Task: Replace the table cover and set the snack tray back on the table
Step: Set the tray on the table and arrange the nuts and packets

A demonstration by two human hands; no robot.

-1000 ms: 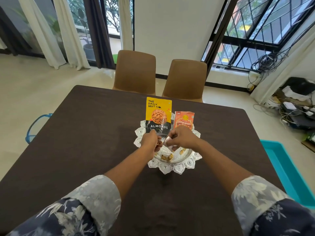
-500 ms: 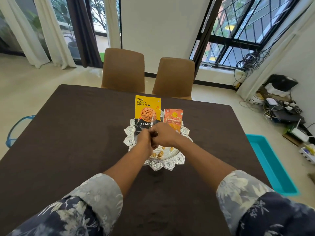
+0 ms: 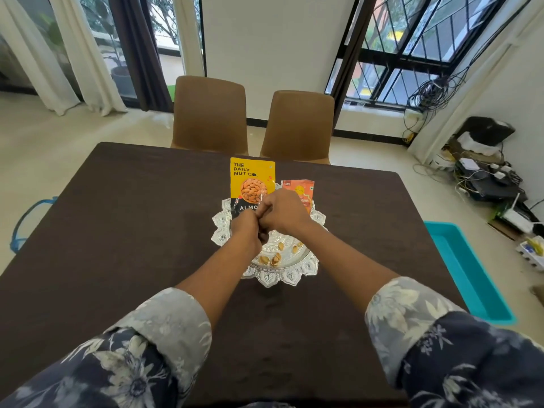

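The left hand (image 3: 247, 228) and right hand (image 3: 282, 213) meet, both curled; whether they pinch anything I cannot tell. Directly beneath them the snack tray (image 3: 273, 278) sits on the table cover (image 3: 132, 231), whose dark surface runs well out to its edges on either side.

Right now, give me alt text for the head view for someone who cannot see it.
The left hand and right hand meet with curled fingers over an ornate silver tray on the dark brown table cover; what they hold is unclear. A yellow almond pouch and an orange packet stand at its far side; loose nuts lie in it.
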